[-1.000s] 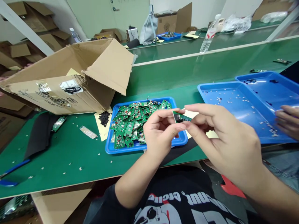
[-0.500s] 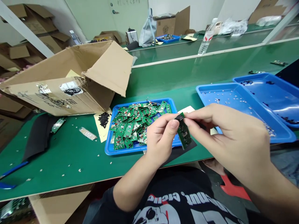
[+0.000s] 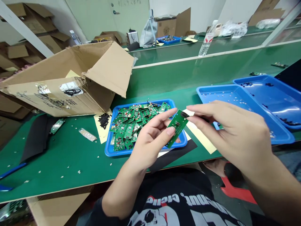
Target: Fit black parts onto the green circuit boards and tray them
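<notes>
My left hand (image 3: 152,135) pinches a green circuit board (image 3: 178,125) between thumb and fingers, its component face tilted up toward me. A small black piece (image 3: 184,114) lies at the board's upper end. Thumb and index finger of my right hand (image 3: 225,128) close on that piece from the right. Something dark shows partly behind the right fingers, too hidden to name. Beneath the left hand stands a blue tray (image 3: 108,150) heaped with circuit boards (image 3: 128,127).
Small black pieces (image 3: 103,120) lie on yellow paper left of the tray. An open cardboard box (image 3: 54,97) stands behind it. Two blue trays (image 3: 285,138) (image 3: 298,125) are at right. A black sheet (image 3: 174,155) lies by the front edge; a water bottle (image 3: 207,40) stands behind.
The circuit board has turned from nearly edge-on to show its face, and its lower end has swung left. My left hand has shifted left and down; my right hand stays at the upper end.
</notes>
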